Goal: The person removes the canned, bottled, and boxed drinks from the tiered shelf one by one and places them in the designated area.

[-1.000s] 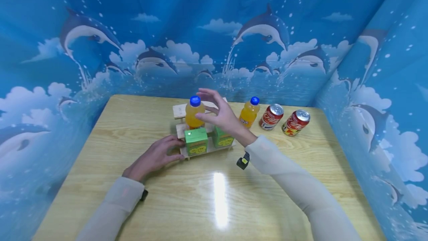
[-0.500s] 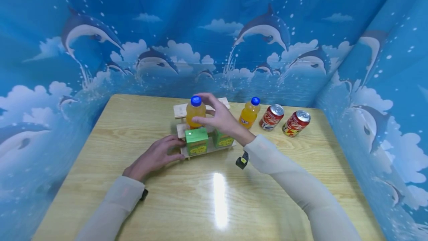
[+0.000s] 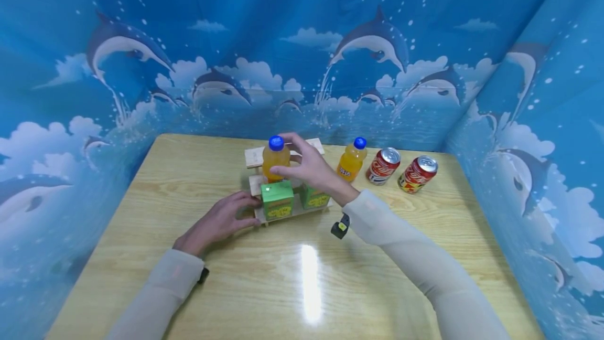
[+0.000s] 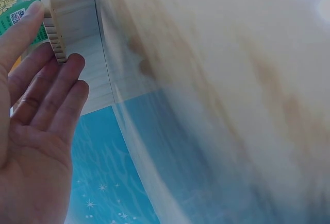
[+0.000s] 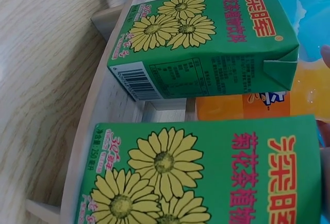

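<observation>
In the head view, a tiered wooden rack (image 3: 254, 157) stands on the table. My right hand (image 3: 312, 168) holds an orange drink bottle (image 3: 273, 162) with a blue cap, thumb in front and fingers behind. It stands upright at the middle tier, its base hidden behind a green drink carton (image 3: 277, 201). A second green carton (image 3: 315, 198) sits beside it on the lowest tier, partly under my right wrist. My left hand (image 3: 222, 219) holds the rack's left end; in the left wrist view its thumb and fingertips touch the wooden edge (image 4: 56, 38).
Right of the rack stand another orange drink bottle (image 3: 351, 162) and two red cola cans, one can (image 3: 383, 166) nearer the bottle and the other can (image 3: 418, 174) farther right. A blue dolphin-print curtain (image 3: 302, 67) hangs behind the wooden table (image 3: 255, 277).
My right hand has moved slightly left and down, its thumb and fingers closing round the bottle. My left hand, the rack and the other drinks stay where they were.
</observation>
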A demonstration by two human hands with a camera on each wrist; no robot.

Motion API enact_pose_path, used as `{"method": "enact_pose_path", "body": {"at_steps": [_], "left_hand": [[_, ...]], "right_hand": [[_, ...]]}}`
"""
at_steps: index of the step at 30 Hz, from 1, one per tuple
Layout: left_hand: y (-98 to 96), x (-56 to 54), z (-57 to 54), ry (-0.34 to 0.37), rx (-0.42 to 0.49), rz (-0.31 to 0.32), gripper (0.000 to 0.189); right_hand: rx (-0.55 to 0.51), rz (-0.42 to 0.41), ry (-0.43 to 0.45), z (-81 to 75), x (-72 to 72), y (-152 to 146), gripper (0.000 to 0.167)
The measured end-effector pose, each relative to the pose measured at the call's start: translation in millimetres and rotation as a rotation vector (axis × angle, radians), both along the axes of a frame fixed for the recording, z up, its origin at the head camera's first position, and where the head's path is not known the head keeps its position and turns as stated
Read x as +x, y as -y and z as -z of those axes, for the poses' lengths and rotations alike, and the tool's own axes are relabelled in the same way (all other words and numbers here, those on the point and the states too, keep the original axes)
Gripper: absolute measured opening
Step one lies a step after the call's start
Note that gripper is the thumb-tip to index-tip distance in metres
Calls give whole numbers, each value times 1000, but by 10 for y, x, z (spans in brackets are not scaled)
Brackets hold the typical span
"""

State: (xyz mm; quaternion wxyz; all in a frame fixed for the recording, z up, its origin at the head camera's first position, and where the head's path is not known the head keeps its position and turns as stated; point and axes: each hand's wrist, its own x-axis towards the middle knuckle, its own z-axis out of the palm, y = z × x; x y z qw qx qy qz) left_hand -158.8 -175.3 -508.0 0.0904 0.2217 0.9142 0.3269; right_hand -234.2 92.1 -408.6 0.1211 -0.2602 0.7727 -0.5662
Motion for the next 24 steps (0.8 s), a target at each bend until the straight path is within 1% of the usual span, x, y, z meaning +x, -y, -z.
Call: {"method": "enact_pose_path", "body": {"at_steps": [5, 9, 14, 24], "left_hand": [[-3, 2, 0, 9, -4, -1, 49], [-5, 4, -4, -5, -6, -2, 49], [-7, 9, -7, -31, -3, 1, 49], [-18, 19, -2, -34, 11, -4, 49]], "right_hand": [[-9, 16, -11, 8, 8, -6, 63], [-35, 30, -39, -3, 3, -27, 61], [-80, 40, -53, -89, -13, -74, 60], [-102, 75, -117, -237, -26, -184, 61]]}}
